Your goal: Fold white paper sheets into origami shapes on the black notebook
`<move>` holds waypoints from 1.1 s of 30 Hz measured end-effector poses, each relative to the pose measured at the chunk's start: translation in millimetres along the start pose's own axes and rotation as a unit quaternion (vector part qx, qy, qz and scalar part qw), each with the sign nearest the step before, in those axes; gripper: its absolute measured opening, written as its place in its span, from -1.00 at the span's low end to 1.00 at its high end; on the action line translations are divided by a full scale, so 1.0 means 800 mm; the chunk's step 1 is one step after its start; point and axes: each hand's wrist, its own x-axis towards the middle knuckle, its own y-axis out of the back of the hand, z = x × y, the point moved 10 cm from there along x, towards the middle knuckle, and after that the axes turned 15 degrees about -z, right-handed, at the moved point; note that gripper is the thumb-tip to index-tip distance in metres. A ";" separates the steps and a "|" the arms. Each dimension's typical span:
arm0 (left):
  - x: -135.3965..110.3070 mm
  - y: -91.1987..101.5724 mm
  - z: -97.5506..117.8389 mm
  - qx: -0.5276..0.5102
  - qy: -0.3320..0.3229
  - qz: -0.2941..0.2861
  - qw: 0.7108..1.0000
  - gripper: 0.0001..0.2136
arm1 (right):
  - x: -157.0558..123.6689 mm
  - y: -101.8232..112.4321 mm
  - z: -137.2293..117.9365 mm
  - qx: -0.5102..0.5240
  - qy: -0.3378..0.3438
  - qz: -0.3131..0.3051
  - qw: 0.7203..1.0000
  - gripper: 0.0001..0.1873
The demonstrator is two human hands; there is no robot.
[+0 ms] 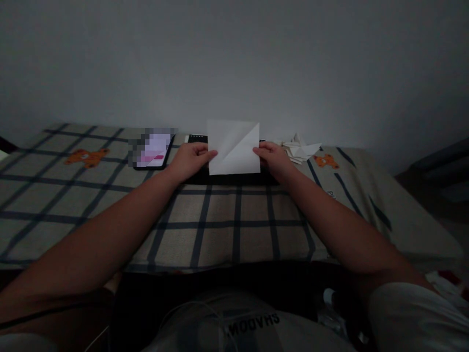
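Note:
A square sheet of white paper [234, 151] with a diagonal crease is held up between both hands. My left hand [192, 159] pinches its left edge, thumb in front and fingers behind. On the opposite edge my right hand [274, 156] grips the paper the same way. Behind and below the sheet lies a dark flat object [234, 180], mostly covered by the paper and hands. Just right of my right hand sit several folded white paper pieces [297, 149] in a small heap.
A phone [156, 149] with a lit, partly blurred screen rests to the left. The checked tablecloth [220, 210] with orange animal prints covers the table up to a grey wall [234, 58]. A clear plastic item [331, 313] is low at right, below the table edge.

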 end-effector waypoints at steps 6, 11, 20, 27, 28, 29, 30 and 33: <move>0.004 -0.008 -0.007 -0.182 -0.015 -0.011 0.983 -0.74 | 0.003 0.003 -0.003 0.027 0.007 0.005 1.000 -0.65; 0.007 -0.015 -0.017 -0.276 0.020 -0.033 0.960 -0.84 | 0.002 -0.007 -0.018 0.007 0.053 -0.034 0.998 -0.60; 0.008 -0.023 -0.022 -0.355 0.044 -0.035 0.933 -0.88 | 0.003 -0.002 -0.015 -0.005 0.027 -0.009 1.000 -0.82; 0.008 -0.019 -0.013 -0.288 0.025 -0.044 0.956 -0.88 | 0.006 0.004 -0.015 0.013 0.037 -0.005 0.999 -0.82; 0.008 -0.020 -0.012 -0.284 0.022 -0.052 0.957 -0.87 | 0.006 0.005 -0.017 0.008 0.044 -0.003 0.999 -0.83; 0.008 -0.021 -0.011 -0.283 0.020 -0.061 0.957 -0.84 | 0.006 0.006 -0.019 0.002 0.049 0.000 0.999 -0.82; 0.008 -0.023 -0.010 -0.282 0.019 -0.068 0.957 -0.81 | 0.006 0.007 -0.020 -0.003 0.051 0.004 0.999 -0.79; 0.008 -0.024 -0.008 -0.271 0.010 -0.062 0.960 -0.78 | 0.005 0.006 -0.019 -0.017 0.042 0.002 0.999 -0.68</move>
